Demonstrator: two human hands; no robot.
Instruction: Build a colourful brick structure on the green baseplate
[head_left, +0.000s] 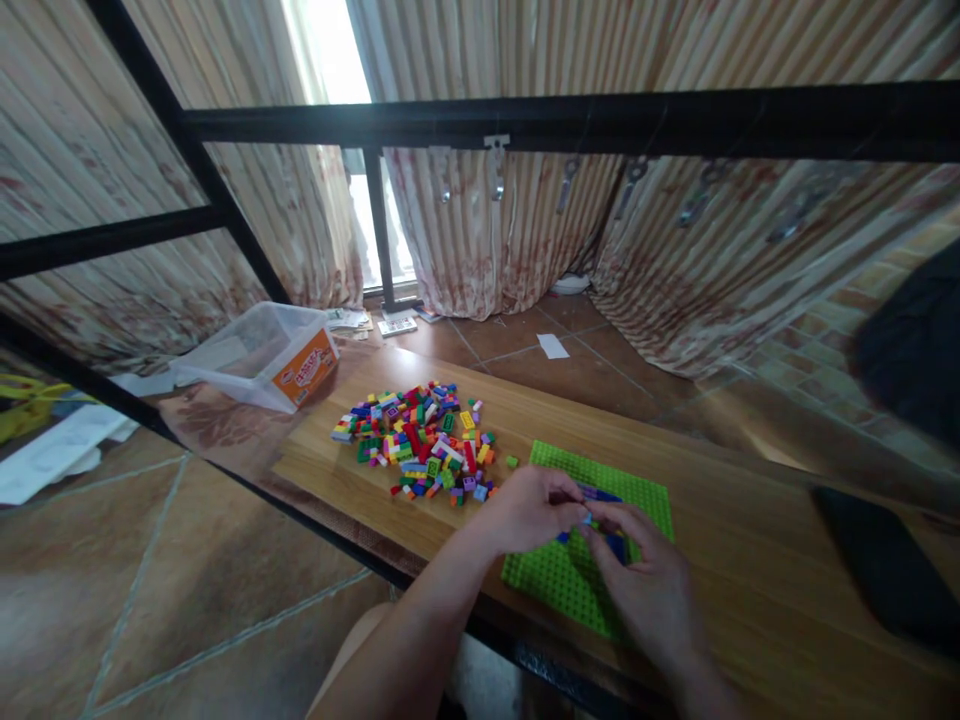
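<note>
Over the green baseplate (570,590), my left hand (529,510) and my right hand (649,570) meet with fingertips pinched together. Between them shows a small light blue toy brick (587,519), gripped from both sides. Blue and purple bricks (604,494) sit on the baseplate just behind and under my fingers, which partly cover them. Whether the light blue brick touches those below cannot be made out.
A heap of mixed coloured bricks (427,440) lies on the wooden board (360,375) to the left, with one loose green brick (512,462) nearby. A clear plastic bin (259,350) stands beyond it. At right lies a dark phone-like slab (885,560). A black metal rail (570,122) crosses behind.
</note>
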